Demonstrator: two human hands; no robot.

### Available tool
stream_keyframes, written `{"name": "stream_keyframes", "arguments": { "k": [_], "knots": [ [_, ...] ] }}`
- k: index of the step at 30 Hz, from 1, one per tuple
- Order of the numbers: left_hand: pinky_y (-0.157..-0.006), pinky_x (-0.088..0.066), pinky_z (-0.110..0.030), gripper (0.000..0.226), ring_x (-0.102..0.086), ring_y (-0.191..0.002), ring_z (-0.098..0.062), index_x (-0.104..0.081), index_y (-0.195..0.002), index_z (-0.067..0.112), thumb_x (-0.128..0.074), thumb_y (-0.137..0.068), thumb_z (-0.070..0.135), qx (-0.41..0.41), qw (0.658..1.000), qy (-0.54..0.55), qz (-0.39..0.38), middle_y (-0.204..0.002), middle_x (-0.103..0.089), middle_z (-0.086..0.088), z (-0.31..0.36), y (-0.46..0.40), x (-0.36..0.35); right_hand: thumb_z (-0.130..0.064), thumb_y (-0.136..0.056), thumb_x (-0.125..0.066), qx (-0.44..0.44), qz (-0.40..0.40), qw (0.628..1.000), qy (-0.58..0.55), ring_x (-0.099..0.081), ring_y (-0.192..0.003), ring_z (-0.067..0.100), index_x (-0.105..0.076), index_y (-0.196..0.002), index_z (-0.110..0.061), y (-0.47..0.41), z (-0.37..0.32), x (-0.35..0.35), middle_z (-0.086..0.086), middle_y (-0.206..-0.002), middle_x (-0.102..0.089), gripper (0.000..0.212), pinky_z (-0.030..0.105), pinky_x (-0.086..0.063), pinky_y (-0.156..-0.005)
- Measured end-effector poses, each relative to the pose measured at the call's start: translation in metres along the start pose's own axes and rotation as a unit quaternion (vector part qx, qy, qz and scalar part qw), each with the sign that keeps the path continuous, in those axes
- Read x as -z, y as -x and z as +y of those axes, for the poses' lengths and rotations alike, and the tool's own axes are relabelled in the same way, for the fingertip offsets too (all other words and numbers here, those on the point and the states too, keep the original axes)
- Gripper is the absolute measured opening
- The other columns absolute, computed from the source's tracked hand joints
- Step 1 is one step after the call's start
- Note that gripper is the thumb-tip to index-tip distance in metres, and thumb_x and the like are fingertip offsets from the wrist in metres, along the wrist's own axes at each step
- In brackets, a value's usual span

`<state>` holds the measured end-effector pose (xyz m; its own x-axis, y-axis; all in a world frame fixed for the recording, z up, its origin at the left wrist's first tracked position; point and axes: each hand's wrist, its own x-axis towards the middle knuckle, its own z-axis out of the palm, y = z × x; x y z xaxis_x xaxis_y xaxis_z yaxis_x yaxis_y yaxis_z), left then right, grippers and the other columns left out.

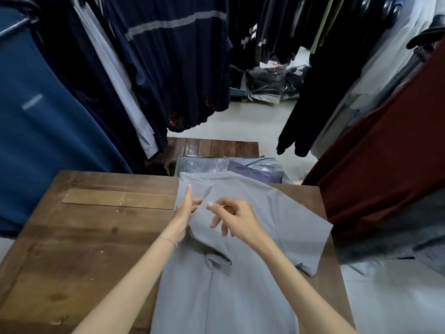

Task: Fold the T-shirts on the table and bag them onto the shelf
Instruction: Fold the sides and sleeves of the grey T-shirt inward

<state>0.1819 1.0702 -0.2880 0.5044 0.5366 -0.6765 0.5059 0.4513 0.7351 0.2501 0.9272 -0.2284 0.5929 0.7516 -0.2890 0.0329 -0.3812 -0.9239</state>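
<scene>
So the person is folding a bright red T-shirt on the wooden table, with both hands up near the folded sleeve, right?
Not quite: the T-shirt is light grey, not bright red. The head view shows it spread on the wooden table, with the left hand and right hand up near the folded sleeve. The dark red cloth is a garment hanging at the right.

plain grey T-shirt point(240, 273), brown wooden table point(96, 225)

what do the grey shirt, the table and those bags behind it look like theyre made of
Grey shirt: soft matte knit, probably cotton jersey; it drapes and creases loosely. Table: dark stained wood planks, with visible grain, knots and seams. Bags: thin clear plastic film, glossy and crinkled, with folded garments showing through.
</scene>
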Motion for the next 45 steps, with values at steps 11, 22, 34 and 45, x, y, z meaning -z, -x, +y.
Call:
{"name": "stream_keyframes", "arguments": {
  "k": [11, 22, 34, 45],
  "knots": [
    [-0.060, -0.053, -0.025, 0.026, -0.058, -0.059, -0.008, -0.066, -0.106, -0.003, -0.070, -0.082, 0.005, -0.155, 0.956, -0.249, 0.017, -0.069, -0.060, -0.003, 0.003, -0.035, 0.023, -0.036, -0.078, -0.070, -0.132, -0.067, 0.945, 0.290, -0.055, -0.074, 0.015, -0.045, -0.061, -0.027, 0.003, 0.076, -0.020, -0.004, -0.077, -0.060, 0.032, 0.028, -0.044, -0.068],
    [-0.118, -0.016, -0.042, 0.068, -0.013, -0.144, -0.031, -0.021, -0.150, 0.004, -0.028, -0.097, 0.046, -0.345, 0.706, -0.618, -0.009, -0.153, -0.019, -0.014, -0.002, -0.054, 0.030, -0.034, -0.081, -0.069, -0.116, -0.039, 0.949, 0.291, -0.062, -0.090, 0.024, -0.052, -0.075, -0.024, 0.004, 0.080, -0.026, 0.000, -0.078, -0.060, 0.020, 0.030, -0.042, -0.070],
    [-0.113, -0.015, -0.032, 0.063, -0.021, -0.142, -0.022, -0.035, -0.144, 0.019, -0.029, -0.091, 0.053, -0.324, 0.710, -0.625, -0.015, -0.154, -0.025, -0.008, -0.011, 0.000, -0.008, -0.034, -0.079, -0.072, -0.127, -0.007, 0.953, 0.275, -0.064, -0.089, 0.023, -0.045, -0.062, -0.028, 0.005, 0.082, -0.028, 0.003, -0.086, -0.071, 0.032, 0.027, -0.043, -0.070],
    [-0.116, -0.016, -0.051, 0.051, -0.004, -0.147, -0.028, -0.020, -0.151, 0.022, -0.032, -0.102, 0.024, -0.313, 0.698, -0.632, -0.124, -0.161, -0.005, -0.005, -0.036, 0.010, 0.007, -0.024, -0.082, -0.066, -0.149, 0.120, 0.952, 0.237, -0.062, -0.088, 0.027, -0.053, -0.075, -0.022, 0.045, 0.083, -0.045, -0.001, -0.074, -0.059, 0.015, 0.030, -0.040, -0.067]
  ]
}}
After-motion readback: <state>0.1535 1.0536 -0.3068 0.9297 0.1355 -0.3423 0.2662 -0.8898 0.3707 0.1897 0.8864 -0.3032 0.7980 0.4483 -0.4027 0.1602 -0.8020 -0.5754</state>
